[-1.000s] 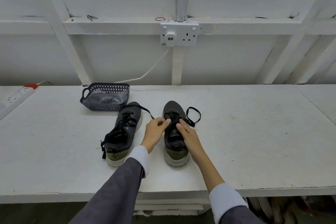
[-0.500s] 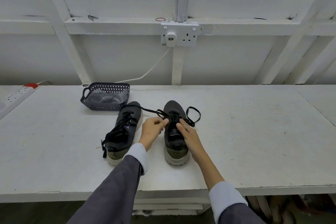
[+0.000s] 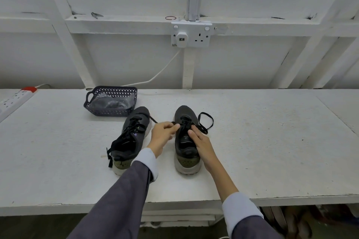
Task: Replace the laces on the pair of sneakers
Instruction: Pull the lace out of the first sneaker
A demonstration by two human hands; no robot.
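A basket (image 3: 108,111) sits upper left on the worktop (image 3: 272,141). The right-side sneaker (image 3: 184,111) lies toe up-frame, left hand (image 3: 164,135) pinching its lace (image 3: 186,122), right hand (image 3: 202,144) flat on it.

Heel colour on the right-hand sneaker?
Olive green heel on the right-hand sneaker, clearest in the head view.

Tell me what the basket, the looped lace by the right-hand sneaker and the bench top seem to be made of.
Basket: dark matt moulded plastic, going by its perforated lattice wall and moulded handle.
Lace: flat black woven fabric, apparently; it loops limply.
Bench top: white-painted board, rough and speckled; what lies under the paint cannot be told.
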